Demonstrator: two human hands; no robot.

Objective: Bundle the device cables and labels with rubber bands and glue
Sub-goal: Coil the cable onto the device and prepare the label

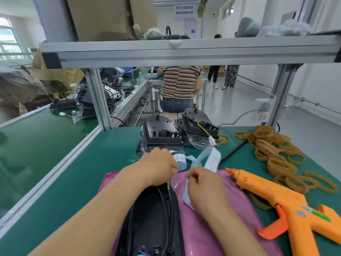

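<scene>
Wires (168, 184), thin and coloured, leave the oval black plastic device (153, 218), pinched by your left hand (158, 168). Your right hand (204, 183) pinches a limp pale-blue label strip (214, 160).

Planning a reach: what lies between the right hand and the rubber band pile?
The orange glue gun, lying between right hand and rubber bands; the head view shows it.

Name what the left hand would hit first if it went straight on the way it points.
Probably the pale blue label strip just past the left hand, though depth is unclear.
</scene>
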